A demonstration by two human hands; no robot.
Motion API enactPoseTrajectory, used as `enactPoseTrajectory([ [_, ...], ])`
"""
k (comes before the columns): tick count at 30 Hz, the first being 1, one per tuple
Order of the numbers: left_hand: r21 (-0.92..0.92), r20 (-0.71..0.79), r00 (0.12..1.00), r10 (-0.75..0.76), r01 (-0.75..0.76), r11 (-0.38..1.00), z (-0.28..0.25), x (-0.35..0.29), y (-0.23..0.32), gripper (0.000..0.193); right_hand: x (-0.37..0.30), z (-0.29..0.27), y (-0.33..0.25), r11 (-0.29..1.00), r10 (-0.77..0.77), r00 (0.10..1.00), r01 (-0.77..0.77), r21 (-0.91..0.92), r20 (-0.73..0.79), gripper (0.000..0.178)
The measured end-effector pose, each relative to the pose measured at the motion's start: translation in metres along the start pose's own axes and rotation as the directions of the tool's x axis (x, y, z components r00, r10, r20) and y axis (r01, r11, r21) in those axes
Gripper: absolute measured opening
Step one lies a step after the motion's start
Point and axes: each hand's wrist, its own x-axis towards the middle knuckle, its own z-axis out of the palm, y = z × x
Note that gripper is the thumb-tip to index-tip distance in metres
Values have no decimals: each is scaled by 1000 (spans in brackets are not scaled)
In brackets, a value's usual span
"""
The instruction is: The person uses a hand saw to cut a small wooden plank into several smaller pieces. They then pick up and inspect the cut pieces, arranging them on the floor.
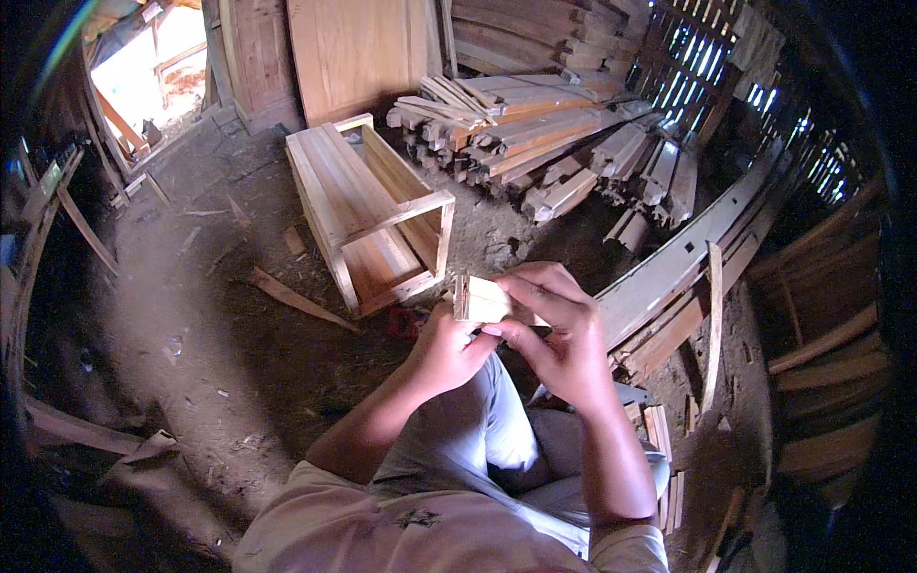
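Note:
A short, pale block of wood (485, 301) is held up in front of me, above my knees. My left hand (449, 346) grips it from the left and below, its thumb lying along the lower edge. From the right, my right hand (556, 320) pinches the block, fingers over the top and thumb underneath. The block's dark, rough end faces left. Part of its right side is hidden behind my right fingers. Just beyond my hands, an open wooden frame (368, 222) with slatted sides lies on the dirt floor.
Stacked timber (535, 124) lies at the back right. Long planks (669, 277) stretch along the right, with a thin curved strip (714, 325) across them. A loose wood strip (298, 298) lies on the floor at left. Small wood pieces (659, 430) sit beside my right arm.

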Motion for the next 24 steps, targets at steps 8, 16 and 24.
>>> enactPoseTrajectory([
  [8,75,-55,993,101,-97,992,5,-4,-20,20,0,8,-4,971,-158,987,162,-175,34,40],
  [16,-412,163,937,-310,350,842,30,-16,-62,68,-51,-9,82,823,-149,977,208,-529,152,40],
  [24,-408,631,636,-444,759,508,118,26,-120,29,-113,-22,174,776,-29,988,119,-620,153,38],
])
